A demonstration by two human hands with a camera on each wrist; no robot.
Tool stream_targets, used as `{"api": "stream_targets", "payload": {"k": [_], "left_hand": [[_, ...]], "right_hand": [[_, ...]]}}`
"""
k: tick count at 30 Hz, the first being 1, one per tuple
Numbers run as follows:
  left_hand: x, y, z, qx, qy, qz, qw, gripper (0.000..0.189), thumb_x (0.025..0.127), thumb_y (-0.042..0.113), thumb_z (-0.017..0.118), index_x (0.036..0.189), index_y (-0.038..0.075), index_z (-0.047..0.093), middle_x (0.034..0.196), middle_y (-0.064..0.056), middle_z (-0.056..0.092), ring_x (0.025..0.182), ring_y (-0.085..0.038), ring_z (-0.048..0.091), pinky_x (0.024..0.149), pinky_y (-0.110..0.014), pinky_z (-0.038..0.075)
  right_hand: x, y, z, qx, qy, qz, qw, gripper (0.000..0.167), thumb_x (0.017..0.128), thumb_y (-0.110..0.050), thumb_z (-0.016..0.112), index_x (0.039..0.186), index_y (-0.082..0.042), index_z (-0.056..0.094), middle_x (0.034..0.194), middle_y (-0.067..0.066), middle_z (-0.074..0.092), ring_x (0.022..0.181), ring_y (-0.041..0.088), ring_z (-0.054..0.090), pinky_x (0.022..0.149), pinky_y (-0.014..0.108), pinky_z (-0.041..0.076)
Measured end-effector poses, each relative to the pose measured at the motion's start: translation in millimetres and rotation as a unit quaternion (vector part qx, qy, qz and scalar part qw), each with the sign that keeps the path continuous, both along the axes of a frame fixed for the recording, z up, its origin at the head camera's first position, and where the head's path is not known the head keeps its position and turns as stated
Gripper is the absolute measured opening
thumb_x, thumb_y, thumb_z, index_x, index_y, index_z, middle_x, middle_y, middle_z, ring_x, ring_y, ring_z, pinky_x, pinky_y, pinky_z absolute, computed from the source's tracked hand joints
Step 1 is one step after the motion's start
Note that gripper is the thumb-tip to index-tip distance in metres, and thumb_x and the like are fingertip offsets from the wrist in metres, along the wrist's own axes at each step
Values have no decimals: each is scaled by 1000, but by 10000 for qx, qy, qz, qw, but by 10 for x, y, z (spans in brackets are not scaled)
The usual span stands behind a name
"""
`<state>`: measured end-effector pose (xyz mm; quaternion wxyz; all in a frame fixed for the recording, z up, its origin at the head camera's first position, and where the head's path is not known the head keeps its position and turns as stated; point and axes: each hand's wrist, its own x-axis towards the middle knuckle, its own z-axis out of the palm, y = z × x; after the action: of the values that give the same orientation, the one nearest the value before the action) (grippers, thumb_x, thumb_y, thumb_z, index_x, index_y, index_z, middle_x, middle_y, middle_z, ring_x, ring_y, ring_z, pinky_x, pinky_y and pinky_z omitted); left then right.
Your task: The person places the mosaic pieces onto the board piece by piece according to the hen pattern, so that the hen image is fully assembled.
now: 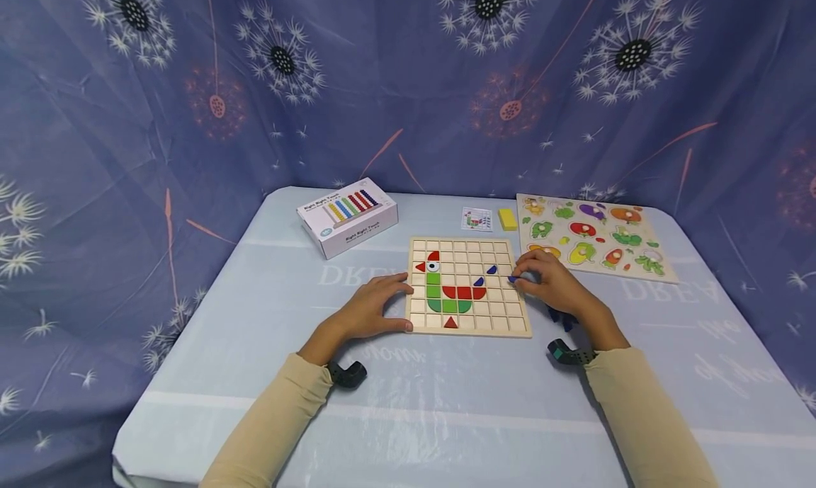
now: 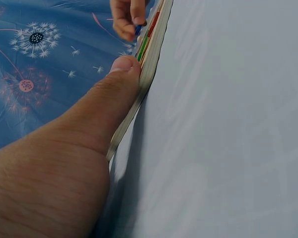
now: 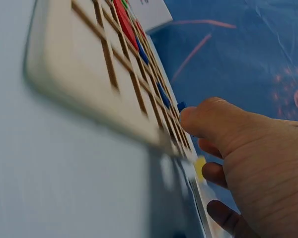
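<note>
A wooden grid board (image 1: pixel 506 309) lies on the table with red, green and blue pieces set in it in a bird-like shape. Two blue half-round pieces (image 1: pixel 491 269) sit toward its right side. My right hand (image 1: pixel 556 282) pinches another small blue piece (image 1: pixel 512 280) between thumb and fingers at the board's right edge. That blue piece (image 3: pixel 181 106) shows at the thumb tip in the right wrist view. My left hand (image 1: pixel 372 305) rests against the board's left edge, fingers spread, with the thumb (image 2: pixel 107 94) along the rim near the front corner.
Several dark blue pieces (image 1: pixel 561 318) lie under my right wrist. Behind the board are a pattern card (image 1: pixel 477 219) and a yellow block (image 1: pixel 507 219). A white box (image 1: pixel 350 222) stands at back left, a vegetable puzzle board (image 1: pixel 669 274) at back right.
</note>
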<state>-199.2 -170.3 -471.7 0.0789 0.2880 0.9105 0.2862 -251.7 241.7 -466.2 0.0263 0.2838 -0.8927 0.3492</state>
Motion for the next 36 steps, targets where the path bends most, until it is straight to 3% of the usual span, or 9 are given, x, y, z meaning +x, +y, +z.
{"api": "stream_targets", "payload": {"k": [11,20,27,36], "left_hand": [[-8,6,-26,19,-24,-27,10000,71,84,54,78,141,20,54,163,-4,32,147,-28,28,117,-53,22],[-20,-3,-38,35,11,9,10000,70,84,55,78,141,20,54,163,-3,32,148,-28,27,118,-52,21],[-13,0,-24,57,74,-30,10000,69,84,53,79,139,20,55,162,-4,33,147,-28,29,117,-52,22],[-16,-6,-26,57,155,-70,9998,68,84,52,79,138,19,56,162,-6,34,146,-29,29,117,-53,23]], "right_hand": [[-88,-347,-36,-22,-353,581,9977,11,93,-4,72,102,-11,73,121,9,56,119,32,47,101,54,35],[-100,-340,-28,-13,-476,564,9973,16,92,0,70,103,-12,72,124,11,53,119,32,45,89,48,36],[-94,-342,-1,-46,-629,592,9963,18,92,1,69,104,-11,73,124,11,52,120,34,45,93,50,36],[-96,-350,27,-148,-705,624,9954,20,93,3,64,110,-7,71,124,13,52,108,30,49,83,45,40]]}}
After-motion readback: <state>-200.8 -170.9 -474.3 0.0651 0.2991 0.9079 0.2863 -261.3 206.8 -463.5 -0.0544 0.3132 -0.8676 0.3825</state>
